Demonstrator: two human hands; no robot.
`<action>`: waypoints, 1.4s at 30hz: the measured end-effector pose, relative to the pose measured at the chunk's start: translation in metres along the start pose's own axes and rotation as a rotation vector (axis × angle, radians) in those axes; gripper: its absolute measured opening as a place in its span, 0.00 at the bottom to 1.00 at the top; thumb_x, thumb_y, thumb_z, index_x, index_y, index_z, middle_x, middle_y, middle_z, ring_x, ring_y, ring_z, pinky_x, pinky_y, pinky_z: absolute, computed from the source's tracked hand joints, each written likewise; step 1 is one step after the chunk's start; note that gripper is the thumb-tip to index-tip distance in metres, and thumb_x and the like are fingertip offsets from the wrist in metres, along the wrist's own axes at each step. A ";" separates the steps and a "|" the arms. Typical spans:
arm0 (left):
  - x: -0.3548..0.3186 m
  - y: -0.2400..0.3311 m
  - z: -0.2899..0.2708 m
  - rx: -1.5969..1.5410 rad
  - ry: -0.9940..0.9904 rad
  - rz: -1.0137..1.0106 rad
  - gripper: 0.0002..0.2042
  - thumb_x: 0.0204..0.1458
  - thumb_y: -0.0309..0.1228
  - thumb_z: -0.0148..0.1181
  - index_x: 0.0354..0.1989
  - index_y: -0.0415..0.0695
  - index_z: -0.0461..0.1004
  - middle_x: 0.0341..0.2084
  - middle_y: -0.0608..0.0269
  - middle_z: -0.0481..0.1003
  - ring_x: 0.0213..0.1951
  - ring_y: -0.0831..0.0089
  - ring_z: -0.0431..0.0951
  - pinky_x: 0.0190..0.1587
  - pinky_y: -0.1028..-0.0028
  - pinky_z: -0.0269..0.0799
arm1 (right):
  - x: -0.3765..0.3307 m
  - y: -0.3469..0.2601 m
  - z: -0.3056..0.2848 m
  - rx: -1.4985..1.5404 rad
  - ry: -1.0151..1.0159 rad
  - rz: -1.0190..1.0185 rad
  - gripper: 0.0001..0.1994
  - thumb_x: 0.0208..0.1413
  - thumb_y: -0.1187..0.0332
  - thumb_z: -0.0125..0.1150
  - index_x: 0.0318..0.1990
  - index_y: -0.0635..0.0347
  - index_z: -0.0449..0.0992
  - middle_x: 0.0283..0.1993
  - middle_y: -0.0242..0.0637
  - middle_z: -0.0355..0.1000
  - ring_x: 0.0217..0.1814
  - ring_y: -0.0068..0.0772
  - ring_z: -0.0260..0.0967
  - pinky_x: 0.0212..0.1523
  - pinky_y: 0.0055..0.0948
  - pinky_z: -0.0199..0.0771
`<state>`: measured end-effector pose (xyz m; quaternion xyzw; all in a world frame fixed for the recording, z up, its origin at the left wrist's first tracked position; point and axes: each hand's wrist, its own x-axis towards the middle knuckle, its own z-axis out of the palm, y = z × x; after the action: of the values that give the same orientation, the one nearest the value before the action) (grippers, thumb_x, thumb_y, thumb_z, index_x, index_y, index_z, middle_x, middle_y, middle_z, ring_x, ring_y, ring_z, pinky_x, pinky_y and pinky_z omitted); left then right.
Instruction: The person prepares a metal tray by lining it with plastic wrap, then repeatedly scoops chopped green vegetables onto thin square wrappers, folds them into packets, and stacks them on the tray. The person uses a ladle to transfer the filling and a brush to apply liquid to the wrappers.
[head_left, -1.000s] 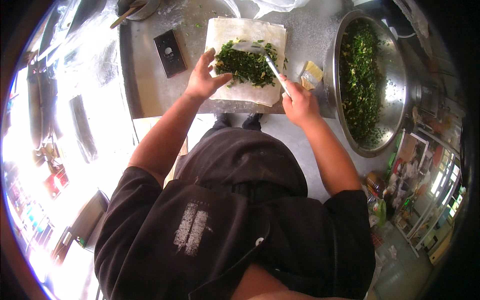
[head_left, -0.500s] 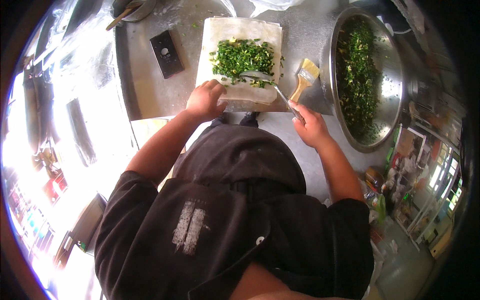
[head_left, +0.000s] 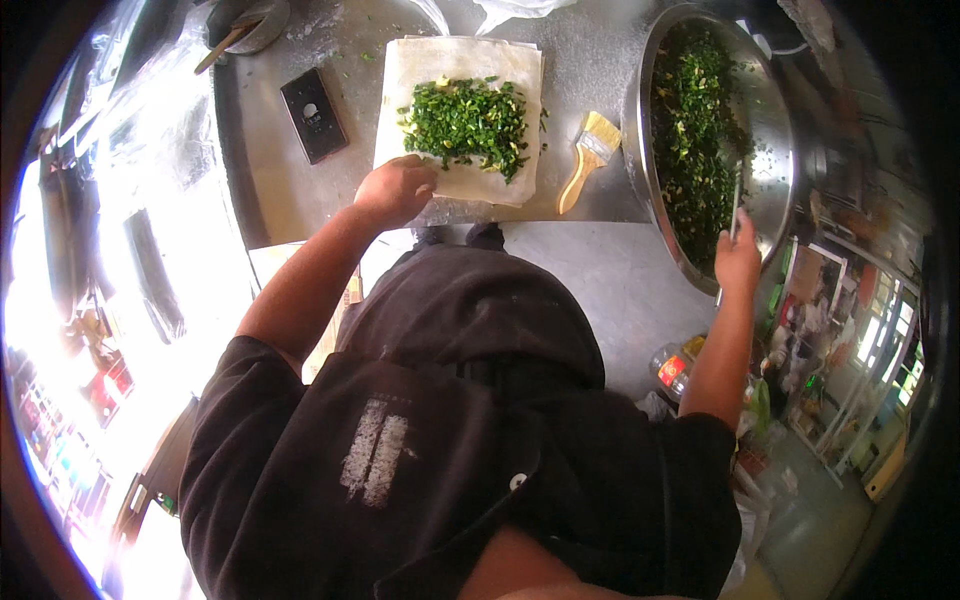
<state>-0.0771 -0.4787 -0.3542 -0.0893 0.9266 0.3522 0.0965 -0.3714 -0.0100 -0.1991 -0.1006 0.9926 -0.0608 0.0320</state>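
Resting left hand (head_left: 397, 190) on dough sheet's (head_left: 440, 60) near edge (greens (head_left: 468, 118) heaped) — right hand (head_left: 737, 260) at bowl (head_left: 775, 140) rim

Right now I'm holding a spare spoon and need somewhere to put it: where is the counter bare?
Bare steel shows between the black flat device and the dough sheet, and in a smaller patch around the pastry brush, between the sheet and the big metal bowl. It is crowded at the sheet's near edge, where the left hand rests, and at the bowl, where the right hand holds a utensil.

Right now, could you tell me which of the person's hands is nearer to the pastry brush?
Left. The left hand rests on the near edge of the dough sheet, a short way left of the pastry brush. The right hand is farther right, at the steel bowl.
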 end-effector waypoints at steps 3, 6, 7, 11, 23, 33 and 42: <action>0.004 0.008 -0.004 -0.001 0.021 -0.106 0.06 0.57 0.33 0.59 0.40 0.50 0.79 0.41 0.57 0.78 0.46 0.53 0.79 0.49 0.56 0.77 | 0.007 -0.016 0.015 -0.194 0.101 -0.232 0.22 0.61 0.69 0.62 0.63 0.52 0.73 0.51 0.47 0.77 0.51 0.48 0.77 0.54 0.41 0.77; 0.005 0.017 -0.006 -0.005 0.136 -0.169 0.05 0.59 0.34 0.57 0.38 0.50 0.78 0.39 0.57 0.78 0.45 0.53 0.79 0.47 0.55 0.77 | -0.003 -0.083 0.025 0.074 0.247 -0.544 0.16 0.58 0.69 0.65 0.54 0.54 0.78 0.48 0.47 0.77 0.49 0.50 0.76 0.51 0.43 0.77; 0.006 0.020 -0.008 -0.007 0.188 -0.173 0.05 0.59 0.34 0.57 0.38 0.50 0.77 0.39 0.57 0.78 0.45 0.53 0.80 0.46 0.55 0.77 | -0.011 -0.112 0.035 0.225 0.179 -0.626 0.14 0.56 0.68 0.67 0.50 0.55 0.80 0.46 0.46 0.77 0.47 0.49 0.77 0.48 0.43 0.78; 0.013 0.025 -0.016 -0.043 0.285 -0.147 0.04 0.59 0.33 0.57 0.38 0.49 0.76 0.36 0.58 0.79 0.43 0.52 0.80 0.45 0.54 0.77 | -0.058 -0.212 0.104 0.343 -0.281 -0.960 0.21 0.52 0.58 0.72 0.51 0.57 0.78 0.47 0.40 0.77 0.50 0.49 0.77 0.50 0.43 0.78; 0.082 0.011 -0.058 0.110 0.514 -0.192 0.08 0.63 0.37 0.55 0.41 0.50 0.79 0.40 0.56 0.81 0.45 0.56 0.82 0.48 0.57 0.77 | 0.037 -0.298 0.147 0.296 -0.309 -0.670 0.08 0.61 0.64 0.58 0.43 0.57 0.77 0.43 0.48 0.79 0.45 0.57 0.78 0.46 0.51 0.78; 0.099 0.019 -0.025 0.433 0.147 0.026 0.48 0.50 0.58 0.68 0.75 0.48 0.55 0.75 0.56 0.55 0.77 0.56 0.50 0.79 0.56 0.43 | 0.045 -0.302 0.176 0.270 -0.158 -0.900 0.25 0.59 0.54 0.64 0.58 0.60 0.74 0.61 0.50 0.72 0.64 0.55 0.69 0.65 0.48 0.69; 0.123 0.029 -0.060 0.467 -0.099 -0.057 0.42 0.39 0.59 0.74 0.60 0.46 0.71 0.56 0.57 0.69 0.62 0.59 0.68 0.65 0.57 0.65 | 0.046 -0.333 0.156 -0.195 -0.570 -0.991 0.43 0.43 0.44 0.77 0.62 0.60 0.65 0.66 0.44 0.64 0.70 0.48 0.62 0.70 0.43 0.64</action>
<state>-0.2091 -0.5098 -0.3216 -0.0733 0.9742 0.1293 0.1698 -0.3389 -0.3610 -0.3137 -0.5682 0.7802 0.0527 0.2564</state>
